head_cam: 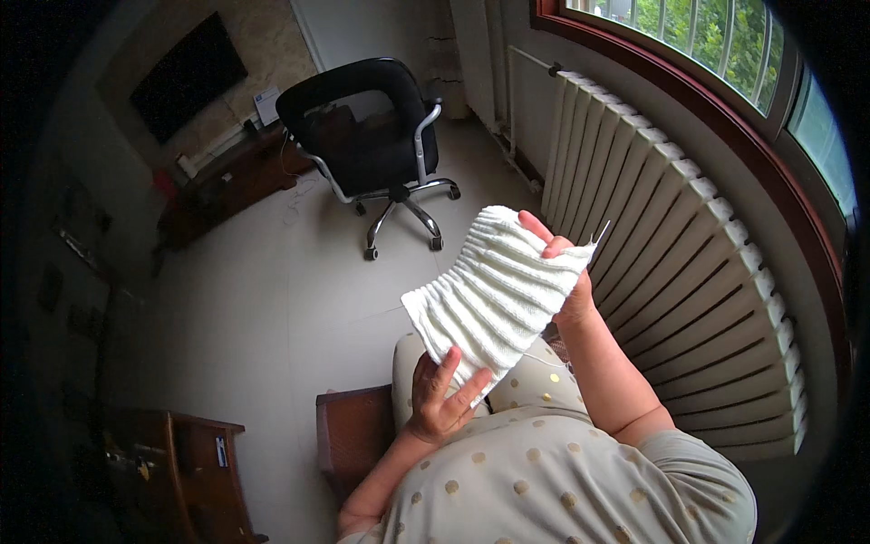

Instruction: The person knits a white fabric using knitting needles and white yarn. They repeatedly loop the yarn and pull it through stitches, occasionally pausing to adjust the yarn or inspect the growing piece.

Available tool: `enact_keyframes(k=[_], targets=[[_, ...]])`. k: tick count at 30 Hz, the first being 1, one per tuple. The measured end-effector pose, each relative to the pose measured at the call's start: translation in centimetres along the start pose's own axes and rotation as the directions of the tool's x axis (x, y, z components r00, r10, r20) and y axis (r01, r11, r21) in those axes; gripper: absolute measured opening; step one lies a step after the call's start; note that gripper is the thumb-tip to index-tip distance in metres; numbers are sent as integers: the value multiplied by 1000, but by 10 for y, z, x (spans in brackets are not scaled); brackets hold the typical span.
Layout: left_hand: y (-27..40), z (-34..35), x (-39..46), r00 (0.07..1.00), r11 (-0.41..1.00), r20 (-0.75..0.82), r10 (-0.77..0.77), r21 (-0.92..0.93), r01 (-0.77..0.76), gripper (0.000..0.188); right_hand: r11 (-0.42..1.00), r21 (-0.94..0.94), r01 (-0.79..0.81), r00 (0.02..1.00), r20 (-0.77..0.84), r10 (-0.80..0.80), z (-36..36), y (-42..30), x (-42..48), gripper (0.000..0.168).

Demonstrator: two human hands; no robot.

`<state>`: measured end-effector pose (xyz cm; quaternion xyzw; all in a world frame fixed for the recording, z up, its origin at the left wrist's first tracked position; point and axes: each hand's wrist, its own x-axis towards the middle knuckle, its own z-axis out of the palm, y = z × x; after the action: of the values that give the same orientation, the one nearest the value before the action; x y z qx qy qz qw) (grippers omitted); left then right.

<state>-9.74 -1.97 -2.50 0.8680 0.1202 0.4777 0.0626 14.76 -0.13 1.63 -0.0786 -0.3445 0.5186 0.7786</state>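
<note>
A white ribbed piece of knitting (499, 285) is stretched out in front of me, above my lap. My left hand (442, 398) holds its lower left edge, with two fingers lying over the front of the fabric. At the upper right edge my right hand (571, 282) grips it, mostly behind the cloth, with fingertips showing over the front. A thin needle tip (603, 232) sticks out past the upper right corner. A strand of white yarn (544, 360) hangs below the fabric across my thigh.
A black office chair (380, 136) on castors stands ahead. The ribbed white radiator (652, 224) runs along the wall at right, under a window. A wooden seat or stool (353, 428) is beside my left leg, and a wooden cabinet (204, 469) stands at lower left.
</note>
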Motion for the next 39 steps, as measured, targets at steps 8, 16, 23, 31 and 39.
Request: enact_keyframes(k=[8,16,23,31,39], targets=[[3,-3,3,999,1000,-44,18,11,-18,40,999,-38,2,998,58,0,-1,-6,-2,3],[30,-29,-20,961,968,-165,-224,76,239,27,660,-713,-237,958,-57,282,0,-28,-67,24],[-15,-38,-75,305,266,-58,-951,-659,704,27,169,-809,-563,564,-227,794,-18,-15,-133,44],[-62,-23,-174,132,71,62,-989,-582,810,32,76,-852,-518,531,-251,809,-33,-42,-143,27],[-64,-54,-180,101,260,-460,-882,-298,919,63,-302,-944,136,915,3,403,-44,-25,-121,15]])
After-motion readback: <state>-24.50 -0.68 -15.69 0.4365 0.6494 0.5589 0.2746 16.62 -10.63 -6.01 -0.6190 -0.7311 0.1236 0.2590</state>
